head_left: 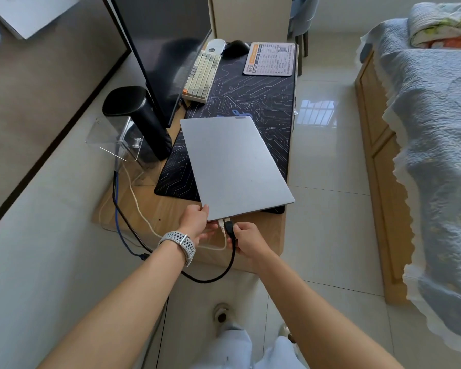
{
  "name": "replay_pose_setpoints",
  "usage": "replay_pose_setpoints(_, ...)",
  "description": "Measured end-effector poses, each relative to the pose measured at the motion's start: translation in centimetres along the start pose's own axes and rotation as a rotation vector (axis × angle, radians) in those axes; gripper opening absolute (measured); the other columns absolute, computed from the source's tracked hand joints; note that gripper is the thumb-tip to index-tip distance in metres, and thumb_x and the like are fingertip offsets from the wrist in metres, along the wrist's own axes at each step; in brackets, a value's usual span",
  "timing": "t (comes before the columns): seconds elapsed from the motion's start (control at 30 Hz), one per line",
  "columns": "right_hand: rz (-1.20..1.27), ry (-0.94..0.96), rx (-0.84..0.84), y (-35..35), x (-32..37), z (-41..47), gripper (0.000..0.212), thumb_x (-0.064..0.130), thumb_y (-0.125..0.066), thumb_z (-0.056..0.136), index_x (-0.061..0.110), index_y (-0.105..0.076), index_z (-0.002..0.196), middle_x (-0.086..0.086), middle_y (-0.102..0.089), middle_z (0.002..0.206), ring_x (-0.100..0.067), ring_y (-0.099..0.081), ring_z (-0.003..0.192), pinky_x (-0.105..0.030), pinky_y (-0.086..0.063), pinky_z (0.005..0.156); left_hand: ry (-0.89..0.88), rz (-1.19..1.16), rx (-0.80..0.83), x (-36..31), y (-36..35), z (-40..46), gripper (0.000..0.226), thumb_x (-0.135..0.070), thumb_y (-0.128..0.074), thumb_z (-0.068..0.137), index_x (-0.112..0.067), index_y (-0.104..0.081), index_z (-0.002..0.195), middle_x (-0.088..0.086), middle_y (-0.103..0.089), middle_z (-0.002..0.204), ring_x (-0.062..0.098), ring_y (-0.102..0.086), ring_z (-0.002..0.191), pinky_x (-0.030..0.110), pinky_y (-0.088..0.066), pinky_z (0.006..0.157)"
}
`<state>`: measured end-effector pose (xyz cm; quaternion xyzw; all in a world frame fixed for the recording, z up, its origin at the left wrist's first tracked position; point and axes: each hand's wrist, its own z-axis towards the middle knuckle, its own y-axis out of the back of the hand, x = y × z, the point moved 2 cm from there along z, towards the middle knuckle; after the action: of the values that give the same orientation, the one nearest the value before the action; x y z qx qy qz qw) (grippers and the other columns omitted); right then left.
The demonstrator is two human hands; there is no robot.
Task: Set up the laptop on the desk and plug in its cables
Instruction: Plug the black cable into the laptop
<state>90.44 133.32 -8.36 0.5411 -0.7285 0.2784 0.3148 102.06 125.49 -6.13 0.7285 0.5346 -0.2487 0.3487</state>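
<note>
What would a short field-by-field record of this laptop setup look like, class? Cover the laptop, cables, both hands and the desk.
laptop: silver laptop, lid closed, lying on the circuit-print desk mat
white cable: white cable at the laptop's near edge
black cable: black cable beside it, plug at the same edge
left hand: left hand grips the laptop's near corner
right hand: right hand pinches the black cable just behind its plug
desk: wooden desk also holds a monitor and keyboard
</note>
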Motion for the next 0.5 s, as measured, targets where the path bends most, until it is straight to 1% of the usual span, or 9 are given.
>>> replay_pose_setpoints(0.1, 0.040, -0.004, -0.016, 0.15, -0.01, -0.13, 0.041, 0.012, -0.035, 0.102, 0.013, -0.060, 0.071, -0.001, -0.055, 0.066, -0.012, -0.050, 0.060, -0.026, -0.045, 0.064, -0.001, 0.001, 0.001, -0.01, -0.03, 0.09, 0.022, -0.024, -0.044, 0.102, -0.010, -0.060, 0.098, 0.010, -0.067, 0.096, 0.019, -0.064, 0.065, 0.038, -0.059, 0.064)
replay_pose_setpoints(0.23, 0.079, -0.004, -0.046, 0.22, -0.08, -0.38, 0.039, 0.011, -0.034, 0.102, 0.013, -0.061, 0.074, 0.002, -0.053, 0.064, -0.009, -0.048, 0.057, -0.017, -0.040, 0.050, 0.002, -0.002, 0.003, -0.04, -0.04, 0.11, 0.023, -0.024, -0.044, 0.102, -0.009, -0.061, 0.102, 0.010, -0.068, 0.097, 0.019, -0.064, 0.066, 0.035, -0.057, 0.059)
replay_pose_setpoints(0.37, 0.103, -0.003, -0.024, -0.06, 0.01, -0.41, 0.038, 0.010, -0.034, 0.102, 0.011, -0.060, 0.074, 0.000, -0.054, 0.067, -0.008, -0.048, 0.057, -0.018, -0.045, 0.054, 0.002, -0.005, 0.001, 0.10, -0.04, 0.25, 0.021, -0.023, -0.044, 0.102, -0.010, -0.060, 0.098, 0.010, -0.067, 0.098, 0.018, -0.064, 0.065, 0.035, -0.057, 0.059)
replay_pose_setpoints(0.5, 0.109, 0.022, -0.010, -0.14, -0.05, -0.62, 0.035, 0.009, -0.034, 0.101, 0.009, -0.059, 0.076, -0.001, -0.051, 0.064, -0.007, -0.046, 0.054, -0.014, -0.041, 0.047, 0.005, -0.022, -0.004, 0.09, -0.13, 0.36, 0.022, -0.021, -0.043, 0.102, -0.010, -0.059, 0.092, 0.011, -0.067, 0.094, 0.017, -0.062, 0.059, 0.036, -0.057, 0.061)
